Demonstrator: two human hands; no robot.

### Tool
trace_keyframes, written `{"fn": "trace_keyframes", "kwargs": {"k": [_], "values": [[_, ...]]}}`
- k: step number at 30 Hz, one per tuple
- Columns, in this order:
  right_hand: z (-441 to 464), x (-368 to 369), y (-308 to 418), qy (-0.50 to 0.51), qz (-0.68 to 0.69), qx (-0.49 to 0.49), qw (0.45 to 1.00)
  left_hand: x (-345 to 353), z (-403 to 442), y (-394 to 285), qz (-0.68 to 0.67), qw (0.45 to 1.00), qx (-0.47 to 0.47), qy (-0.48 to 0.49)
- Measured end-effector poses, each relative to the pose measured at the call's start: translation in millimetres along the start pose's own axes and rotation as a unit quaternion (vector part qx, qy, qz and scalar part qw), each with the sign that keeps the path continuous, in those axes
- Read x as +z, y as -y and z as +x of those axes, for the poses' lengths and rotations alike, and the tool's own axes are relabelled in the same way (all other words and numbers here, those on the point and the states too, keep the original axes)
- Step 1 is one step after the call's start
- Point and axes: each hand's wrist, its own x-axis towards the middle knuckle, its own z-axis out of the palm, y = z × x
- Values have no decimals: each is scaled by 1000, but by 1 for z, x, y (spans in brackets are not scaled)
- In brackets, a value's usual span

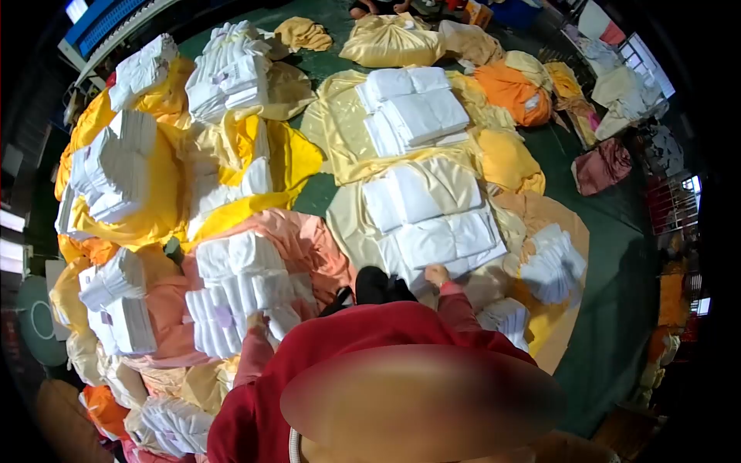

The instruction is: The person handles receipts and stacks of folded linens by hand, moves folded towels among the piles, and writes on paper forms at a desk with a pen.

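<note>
The torso [363, 328] fills the lower middle of the frame, below the blurred head [421, 397], leaning forward. The left arm [253, 356] reaches up at the lower left of centre, ending in the left hand [256, 320], too small to read its grip. The right arm [457, 305] angles up right of centre; the right hand [438, 275], slightly higher in the frame, looks loosely curled, its exact closure unclear. Dark-clad feet [372, 285] show between the hands.

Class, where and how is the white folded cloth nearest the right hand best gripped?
The white folded cloth is probably best gripped two-handed, at its left and right ends, coming from the person's side: it lies flat and wide in stacked layers, with its near edge by the right hand.
</note>
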Motion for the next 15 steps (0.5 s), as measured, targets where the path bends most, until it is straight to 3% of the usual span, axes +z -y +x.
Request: {"fn": "trace_keyframes", "kwargs": {"k": [2,3,4,9,10,11,15], "values": [[1,11,27,29,-149,-3,988,54,28,-94,6,999,48,-14],[14,16,36,50,-179,17,983,75,51,-133,-3,998,64,27],[30,19,37,66,-187,57,978,93,68,-169,9,992,99,75],[179,30,70,82,-195,174,962,200,125,-319,51,984,133,110],[220,27,86,74,-192,176,963,198,175,-330,53,973,108,199],[266,20,111,63,-194,171,964,206,224,-339,37,977,104,183],[445,-6,203,-22,-113,139,984,243,195,-412,67,993,20,94]]}}
